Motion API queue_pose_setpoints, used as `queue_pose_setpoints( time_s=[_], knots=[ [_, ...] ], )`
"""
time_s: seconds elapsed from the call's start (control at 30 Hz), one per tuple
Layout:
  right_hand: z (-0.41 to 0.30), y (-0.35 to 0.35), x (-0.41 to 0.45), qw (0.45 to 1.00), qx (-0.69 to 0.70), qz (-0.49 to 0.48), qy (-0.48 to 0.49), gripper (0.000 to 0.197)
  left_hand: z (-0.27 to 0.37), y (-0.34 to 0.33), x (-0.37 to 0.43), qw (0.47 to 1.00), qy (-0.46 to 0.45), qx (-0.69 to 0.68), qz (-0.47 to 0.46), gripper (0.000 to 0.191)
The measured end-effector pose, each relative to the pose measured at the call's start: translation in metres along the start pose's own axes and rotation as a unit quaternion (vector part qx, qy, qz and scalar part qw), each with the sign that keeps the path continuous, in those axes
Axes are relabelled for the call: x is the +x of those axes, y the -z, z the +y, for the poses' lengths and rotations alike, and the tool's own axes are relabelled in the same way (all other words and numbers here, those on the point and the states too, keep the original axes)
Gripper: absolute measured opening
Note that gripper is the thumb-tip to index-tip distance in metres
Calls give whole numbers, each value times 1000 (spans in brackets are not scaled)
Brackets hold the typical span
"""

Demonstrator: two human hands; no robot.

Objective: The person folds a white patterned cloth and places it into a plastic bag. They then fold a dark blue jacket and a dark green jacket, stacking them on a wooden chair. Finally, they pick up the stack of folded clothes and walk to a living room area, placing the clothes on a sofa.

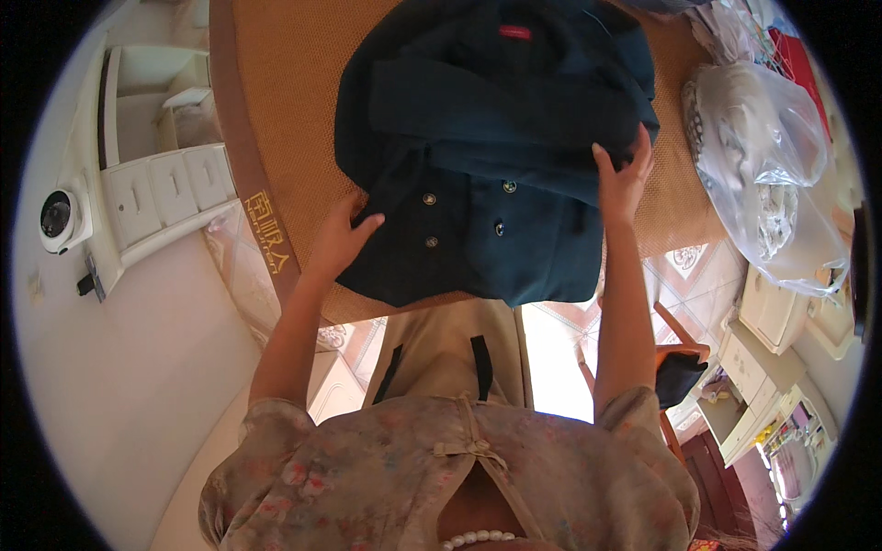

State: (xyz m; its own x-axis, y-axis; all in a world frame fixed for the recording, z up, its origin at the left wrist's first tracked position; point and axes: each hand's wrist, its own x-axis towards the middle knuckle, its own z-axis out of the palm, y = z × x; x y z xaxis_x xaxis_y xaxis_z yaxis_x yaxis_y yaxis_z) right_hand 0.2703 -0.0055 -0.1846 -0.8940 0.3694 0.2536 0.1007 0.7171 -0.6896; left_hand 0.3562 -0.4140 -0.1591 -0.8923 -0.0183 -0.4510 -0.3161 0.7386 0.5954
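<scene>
A dark green-blue jacket (441, 158) with several metal buttons lies spread on a woven brown mat (296, 117). One sleeve is folded across its upper front, and a red label (515, 32) shows at the neck. My left hand (344, 234) rests at the jacket's left edge, thumb apart from the fingers. At the right side, my right hand (627, 179) touches the sleeve area with thumb and fingers spread; its fingertips lie against the dark cloth, and whether they pinch it cannot be told.
Clear plastic bags (765, 172) with light cloth inside stand at the mat's right edge. A white drawer cabinet (172, 182) is on the left, near a round white fan-like device (60, 219). A wooden chair (679, 351) stands on the tiled floor at lower right.
</scene>
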Motion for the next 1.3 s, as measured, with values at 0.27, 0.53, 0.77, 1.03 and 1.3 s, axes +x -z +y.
queue_pose_setpoints(
  time_s=[0.27,0.53,0.77,1.03,1.3],
  knots=[
    [2,12,31,980,-97,-160,-71,31,-56,-23,-31,990,86,107,-24,44],
    [82,42,-26,981,-110,-134,-82,34,-85,-16,-36,997,44,14,-64,40],
    [101,75,-149,923,-146,-242,-262,53,-72,-13,-56,985,128,-50,-108,41],
    [88,92,-195,897,102,-252,-350,34,-70,-9,-82,956,161,-200,-146,48],
    [19,170,-103,754,427,-164,-472,51,-24,55,-83,688,267,-668,-95,46]
  ],
)
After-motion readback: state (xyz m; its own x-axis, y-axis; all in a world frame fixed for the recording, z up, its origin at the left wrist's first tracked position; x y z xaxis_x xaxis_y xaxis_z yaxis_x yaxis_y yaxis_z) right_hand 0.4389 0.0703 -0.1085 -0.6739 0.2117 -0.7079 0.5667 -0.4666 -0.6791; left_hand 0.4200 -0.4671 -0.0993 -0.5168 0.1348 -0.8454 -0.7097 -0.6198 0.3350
